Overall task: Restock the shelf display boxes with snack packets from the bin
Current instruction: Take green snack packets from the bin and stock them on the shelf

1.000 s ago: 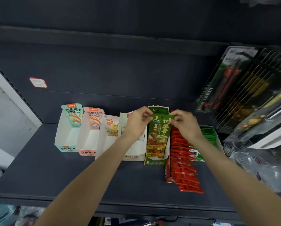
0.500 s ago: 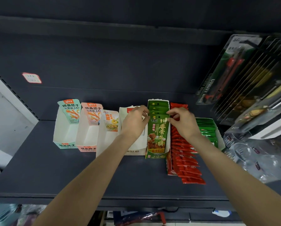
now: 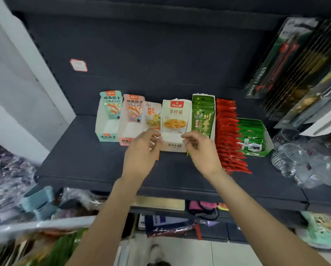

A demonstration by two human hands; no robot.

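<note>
Green packets (image 3: 202,120) now sit boxed — both hands, left (image 3: 141,154) and right (image 3: 201,150), have withdrawn, fingers loosely curled, empty; next fill pending.

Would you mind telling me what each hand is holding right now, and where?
Nothing: the left hand and right hand hover loosely curled before the white box.

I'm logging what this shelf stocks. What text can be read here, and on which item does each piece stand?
"摸鱼搭子": teal box header.
"摸鱼搭子": pink box header.
"金针菇": white box header; its red logo is too blurred.
"UTILITY KNIFE": knife card, partly blurred.
Too blurred or small: green box characters, price sticker, red packets, green tray.
</note>
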